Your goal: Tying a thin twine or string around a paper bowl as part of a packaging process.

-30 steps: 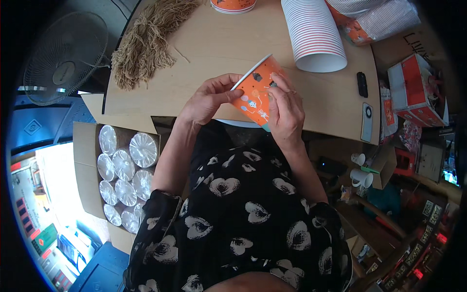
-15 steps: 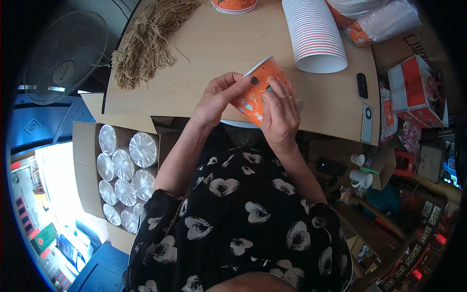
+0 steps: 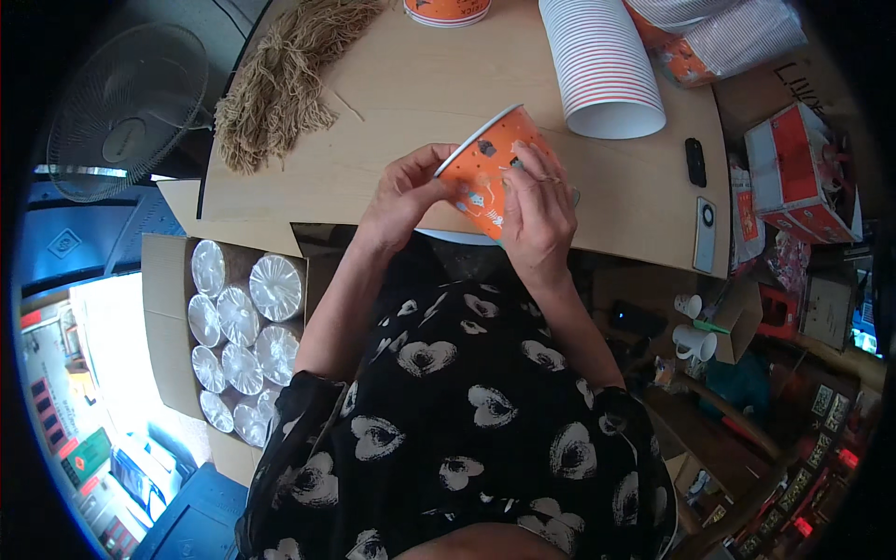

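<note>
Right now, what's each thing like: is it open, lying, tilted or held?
Orange cup: tilted, held
Left hand: gripping the cup near its rim
Right hand: fingers against the cup's side
Cup stack: nested, lying sideways
Brown strings: bundled, lying down
Cardboard box: open, packed
Fan: can't tell if running

The left hand (image 3: pixel 401 198) curls inward with thumb (image 3: pixel 431 190) extended, facing the right hand (image 3: pixel 540 217) with bent fingers (image 3: pixel 535 166).

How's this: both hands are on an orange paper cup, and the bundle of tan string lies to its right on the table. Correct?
Not quite: the head view shows the bundle of tan string on the table, left of the orange paper cup. Left hand and right hand are on it.
</note>
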Available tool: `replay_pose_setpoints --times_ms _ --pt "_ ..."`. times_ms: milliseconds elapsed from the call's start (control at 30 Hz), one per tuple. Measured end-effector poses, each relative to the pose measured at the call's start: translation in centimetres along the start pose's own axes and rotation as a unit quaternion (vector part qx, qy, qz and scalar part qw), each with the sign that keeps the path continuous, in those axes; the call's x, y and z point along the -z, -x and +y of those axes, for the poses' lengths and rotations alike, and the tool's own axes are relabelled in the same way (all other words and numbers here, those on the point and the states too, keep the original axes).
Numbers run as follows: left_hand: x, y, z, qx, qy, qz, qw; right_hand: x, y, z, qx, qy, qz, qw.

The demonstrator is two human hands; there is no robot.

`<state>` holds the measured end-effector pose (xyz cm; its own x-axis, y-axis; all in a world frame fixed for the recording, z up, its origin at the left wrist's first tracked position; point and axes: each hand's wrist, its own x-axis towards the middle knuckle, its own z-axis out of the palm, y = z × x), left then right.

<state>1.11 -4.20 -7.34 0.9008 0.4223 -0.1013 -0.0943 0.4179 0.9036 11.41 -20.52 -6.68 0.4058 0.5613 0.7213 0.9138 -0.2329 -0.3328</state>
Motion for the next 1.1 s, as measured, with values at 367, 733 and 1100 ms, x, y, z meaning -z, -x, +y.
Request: replay_pose_setpoints --times_ms 367,733,1100 --pt "-1.3 1.0 3.0 -0.173 -0.298 0.001 0.939 3.6 -2.6 -1.9 -0.221 -0.295 -0.028 0.929" --pt "-1.5 0.5 3.2 -0.237 -0.376 0.004 0.896 1.6 -3.1 -1.8 -0.337 -0.45 -0.085 0.822" --pt "-2.2 0.9 3.6 -0.244 -0.39 0.008 0.888 1.4 -2.8 -1.2 -0.363 -0.462 -0.104 0.803"
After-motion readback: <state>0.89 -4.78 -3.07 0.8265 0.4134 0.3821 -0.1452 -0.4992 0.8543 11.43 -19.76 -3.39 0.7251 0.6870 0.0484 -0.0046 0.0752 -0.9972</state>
